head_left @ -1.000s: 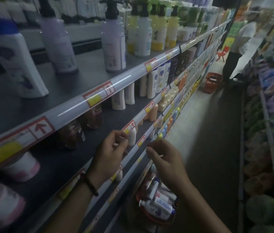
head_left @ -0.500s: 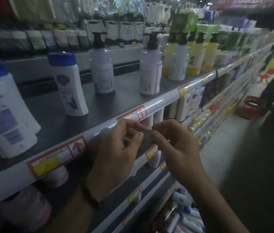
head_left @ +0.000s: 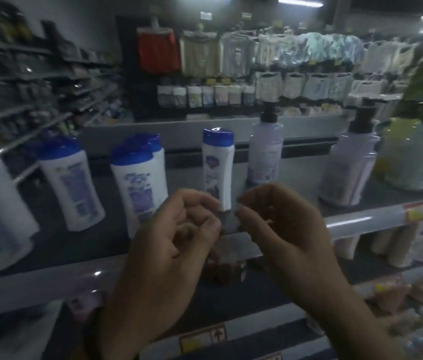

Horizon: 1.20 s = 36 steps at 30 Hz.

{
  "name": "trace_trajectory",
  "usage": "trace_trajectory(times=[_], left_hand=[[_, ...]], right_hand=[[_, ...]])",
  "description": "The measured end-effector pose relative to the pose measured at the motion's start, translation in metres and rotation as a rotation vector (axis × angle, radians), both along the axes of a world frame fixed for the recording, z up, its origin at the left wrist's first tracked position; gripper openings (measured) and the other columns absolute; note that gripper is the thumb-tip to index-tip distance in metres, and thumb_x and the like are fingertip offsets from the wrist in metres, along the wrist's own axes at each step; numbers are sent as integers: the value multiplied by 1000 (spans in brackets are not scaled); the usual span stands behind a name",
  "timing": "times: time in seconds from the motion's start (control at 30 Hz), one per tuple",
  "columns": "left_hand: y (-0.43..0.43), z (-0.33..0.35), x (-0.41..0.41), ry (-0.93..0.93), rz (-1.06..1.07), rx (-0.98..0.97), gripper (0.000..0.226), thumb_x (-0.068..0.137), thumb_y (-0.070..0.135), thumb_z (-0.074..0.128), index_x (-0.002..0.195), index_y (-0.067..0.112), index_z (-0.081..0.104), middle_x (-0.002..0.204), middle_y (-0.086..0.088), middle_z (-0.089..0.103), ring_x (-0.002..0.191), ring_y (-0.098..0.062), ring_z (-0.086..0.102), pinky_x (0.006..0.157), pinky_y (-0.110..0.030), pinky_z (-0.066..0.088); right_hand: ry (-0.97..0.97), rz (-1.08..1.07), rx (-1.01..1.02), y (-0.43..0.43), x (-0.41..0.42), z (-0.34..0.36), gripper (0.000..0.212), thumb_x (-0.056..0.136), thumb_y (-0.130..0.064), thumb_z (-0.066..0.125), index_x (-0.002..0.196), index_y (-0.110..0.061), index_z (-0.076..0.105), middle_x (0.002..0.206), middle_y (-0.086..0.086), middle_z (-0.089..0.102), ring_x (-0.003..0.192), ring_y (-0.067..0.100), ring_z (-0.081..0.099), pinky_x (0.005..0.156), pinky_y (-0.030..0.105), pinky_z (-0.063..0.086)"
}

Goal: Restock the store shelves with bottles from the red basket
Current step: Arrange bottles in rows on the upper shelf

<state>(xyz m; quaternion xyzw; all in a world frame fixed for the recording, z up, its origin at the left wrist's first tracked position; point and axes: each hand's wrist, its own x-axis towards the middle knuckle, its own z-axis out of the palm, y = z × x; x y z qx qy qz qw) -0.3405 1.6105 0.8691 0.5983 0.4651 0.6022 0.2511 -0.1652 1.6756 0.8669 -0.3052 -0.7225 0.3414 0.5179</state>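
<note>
The left hand (head_left: 174, 242) and right hand (head_left: 283, 235) hover at the shelf (head_left: 49, 281) edge, fingers curled as if pinching something too blurred to tell, just before an upright blue-capped bottle (head_left: 218, 162); basket unseen.

Dark grey shelf (head_left: 75, 245), pale front rail (head_left: 361, 222). Left: white blue-capped bottles (head_left: 71, 183), standing. Centre: slim white bottle (head_left: 218, 165), blue cap. Right: two lilac pump bottles (head_left: 265, 152), then yellowish bottles (head_left: 410, 154), blurred.

left hand (head_left: 171, 245), right hand (head_left: 283, 235), blue-capped bottles (head_left: 218, 165), shelf (head_left: 80, 246)
</note>
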Motion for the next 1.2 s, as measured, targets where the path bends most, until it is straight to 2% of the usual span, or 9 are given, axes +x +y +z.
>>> trace_trajectory(times=[0.13,0.27,0.43,0.6,0.77,0.83,0.9,0.97,1.2], left_hand=[[-24,7,-27,35,161,98,8,99,31,67,107,32,66,89,-1,70,74,-22,72,58,-27,58],[-53,13,-57,122,364,205,15,94,26,67,108,29,65,89,-1,69,72,-22,72,64,-30,57],[-80,16,-102,139,609,253,19,92,29,77,104,32,63,88,1,71,73,-17,72,70,-39,59],[-102,16,-152,160,835,268,22,85,36,74,104,36,63,95,8,71,86,-10,71,80,-38,59],[-112,5,-192,212,1052,218,45,79,48,86,111,38,57,108,7,65,99,-18,66,86,-51,56],[-110,0,-201,235,1067,151,55,72,49,81,118,35,54,115,6,62,105,-18,63,88,-49,55],[-107,-7,-207,257,1031,76,59,74,44,85,122,33,53,119,10,61,109,-9,61,88,-39,53],[-101,-13,-211,229,973,16,56,78,41,84,124,38,53,119,19,62,109,3,60,86,-29,51],[-93,-16,-213,130,765,-43,33,90,50,61,122,45,62,110,29,71,101,7,67,78,-22,51]], right_hand=[[-38,111,1,2,-32,3,3,100,-27,72,101,-25,69,96,-1,72,89,21,72,75,44,63],[-53,165,-8,-5,-65,9,12,93,-36,72,103,-30,69,98,-8,71,90,15,71,75,35,63],[-67,226,-12,-14,-98,14,15,91,-32,73,104,-28,69,100,-11,74,92,13,73,76,36,62],[-47,269,-5,-26,-137,13,13,90,-28,78,99,-31,68,96,-11,74,88,13,72,73,27,59],[-60,334,12,-39,-180,7,19,90,-24,80,98,-34,65,100,-12,73,94,10,73,77,26,61],[-85,365,8,-44,-197,4,20,91,-25,80,98,-36,65,102,-13,73,95,10,73,79,30,62],[-123,363,17,-46,-213,-1,21,92,-23,80,101,-35,65,102,-13,72,94,8,72,79,30,62],[-164,352,17,-48,-229,-6,25,92,-25,81,109,-35,65,104,-13,71,95,6,71,81,27,61],[-208,256,96,-51,-271,-16,47,87,-42,83,124,-36,55,117,-17,63,106,1,64,87,26,60]])
